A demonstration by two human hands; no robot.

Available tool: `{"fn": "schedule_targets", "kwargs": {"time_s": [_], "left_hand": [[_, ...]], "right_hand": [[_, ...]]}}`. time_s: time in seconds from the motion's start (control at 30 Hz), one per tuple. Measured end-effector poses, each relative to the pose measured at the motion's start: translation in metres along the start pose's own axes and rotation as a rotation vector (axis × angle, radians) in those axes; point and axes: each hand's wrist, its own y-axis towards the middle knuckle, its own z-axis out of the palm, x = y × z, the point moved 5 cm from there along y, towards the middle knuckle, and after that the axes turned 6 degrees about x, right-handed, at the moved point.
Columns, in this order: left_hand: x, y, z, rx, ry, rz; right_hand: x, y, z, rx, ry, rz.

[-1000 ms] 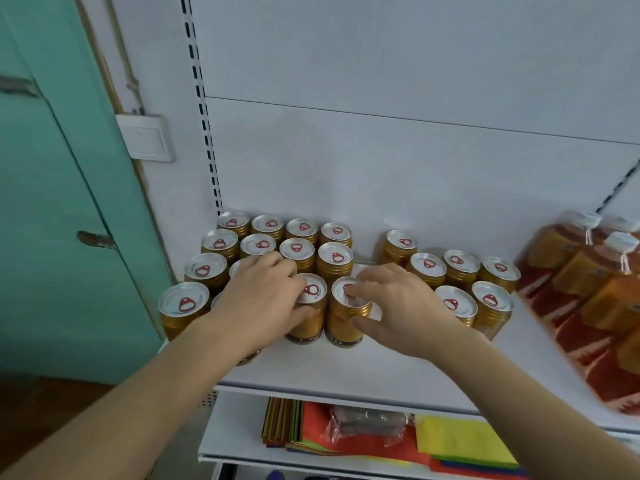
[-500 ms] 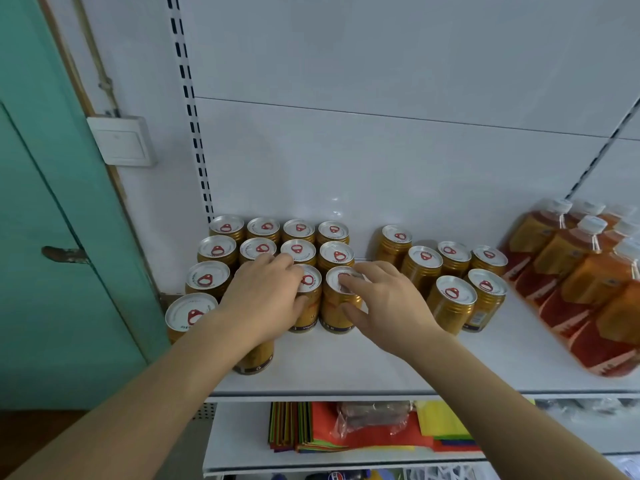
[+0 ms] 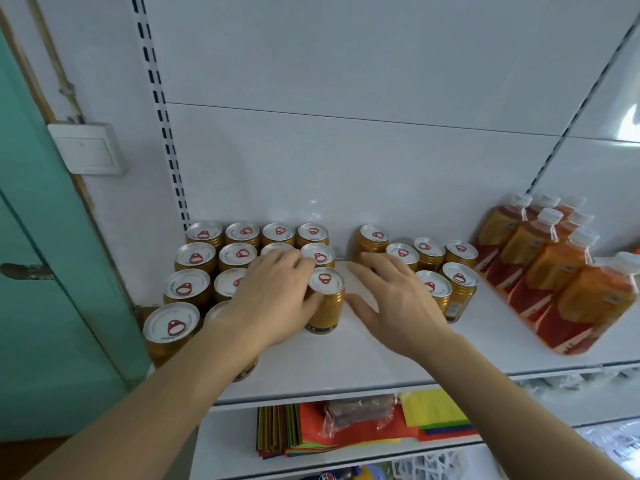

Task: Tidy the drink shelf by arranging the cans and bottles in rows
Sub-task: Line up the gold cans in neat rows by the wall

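Gold can [image 3: 325, 301] stands at the front right corner of the left block, and the left hand [image 3: 273, 299] grips it, thumb on its side and fingers spread over the tops of the cans behind. Right hand [image 3: 398, 299] hangs just beside it over the bare strip of shelf [image 3: 363, 355], fingers straight and spread, holding nothing, touching no can that I can make out.

Left block [image 3: 221, 268] runs in four columns back to the wall; the front row looks unfinished, with one can at the far left near the shelf edge and another half hidden under the left forearm. Right group [image 3: 429, 268] is looser: one can alone at the back, three in a row, two in front. Bottles [image 3: 554, 268] stand well apart on the right.

Judging from this, the step is closing the gap between the two groups. To do it well, slide each can upright along the shelf, not lifting it, press low on the side so it does not tip, and line its top with the column behind. The right hand should take the lone back can first, then square the front edge
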Motion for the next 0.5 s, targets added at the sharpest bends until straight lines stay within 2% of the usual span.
{"fn": "schedule_targets", "kwargs": {"time_s": [0.17, 0.3, 0.4, 0.5], "left_hand": [[-0.07, 0.028, 0.006, -0.049, -0.114, 0.136], [-0.126, 0.055, 0.026, -0.016, -0.139, 0.197], [-0.154, 0.071, 0.053, 0.043, -0.097, 0.171], [-0.169, 0.072, 0.071, 0.013, -0.064, 0.16]], "right_hand": [[-0.093, -0.032, -0.029, -0.145, -0.054, 0.108], [-0.158, -0.047, -0.031, 0.023, -0.129, 0.214], [-0.171, -0.051, -0.017, 0.166, -0.146, 0.173], [-0.177, -0.058, -0.012, 0.163, -0.054, 0.143]]}}
